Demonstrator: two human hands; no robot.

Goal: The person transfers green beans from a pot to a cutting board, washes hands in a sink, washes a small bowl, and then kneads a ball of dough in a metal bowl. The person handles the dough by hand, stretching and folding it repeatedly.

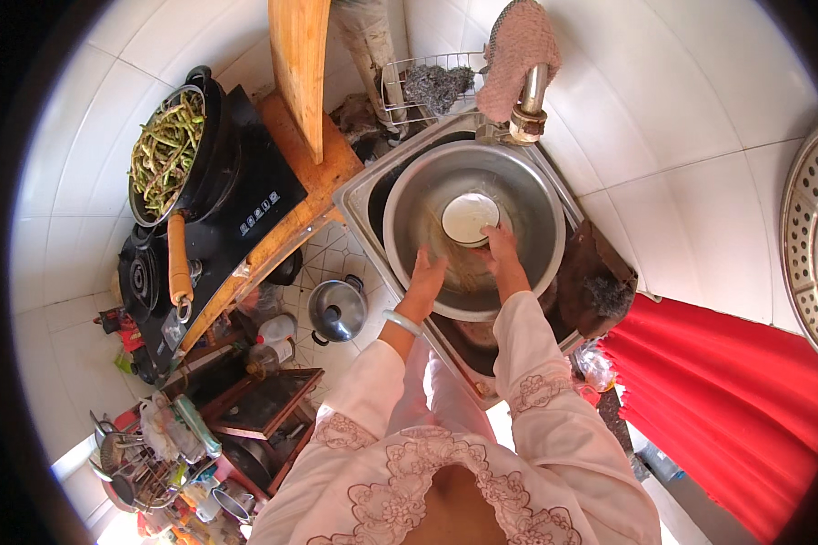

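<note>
A wide stainless steel basin (412, 197) sits in the sink (361, 194) before me. Inside it is a small round bowl (468, 214) with a white interior. My right hand (504, 255) grips the bowl's lower right edge, its thumb at the rim. To the lower left, my left hand (425, 279) reaches over the basin wall, fingers and thumb apart, with nothing visible in it and a gap between it and the bowl. A pale bangle (403, 322) circles my left wrist. The basin seems to hold some water, streaked with brownish marks.
A faucet (533, 95) draped with a pink cloth (518, 58) stands behind the basin. Steel wool (440, 87) lies in a wire rack. Leftward, a pan of green beans (167, 157) stands on a black cooktop (266, 184). A lidded pot (338, 312) is on the floor.
</note>
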